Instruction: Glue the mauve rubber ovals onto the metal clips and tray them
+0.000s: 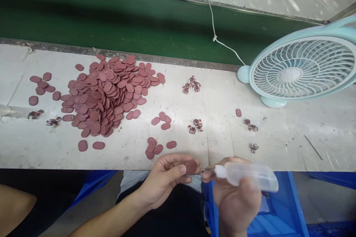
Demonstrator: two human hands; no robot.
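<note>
My left hand (167, 177) pinches one reddish-brown oval piece (191, 166) between thumb and fingers, just below the table's front edge. My right hand (236, 196) grips a small clear squeeze bottle (247, 175) with its white nozzle pointing left, almost touching the oval piece. A big heap of the same oval pieces (107, 94) lies on the white table (278, 148) at the left. A few loose ovals (155, 147) lie close in front of my left hand.
Small clusters of tiny dark red parts (191, 85) (196, 125) (251, 126) are scattered on the table. A pale blue fan (300, 68) lies at the right, its white cord (213, 18) crossing a green conveyor belt (111, 18). Blue crates (280, 211) stand under the table.
</note>
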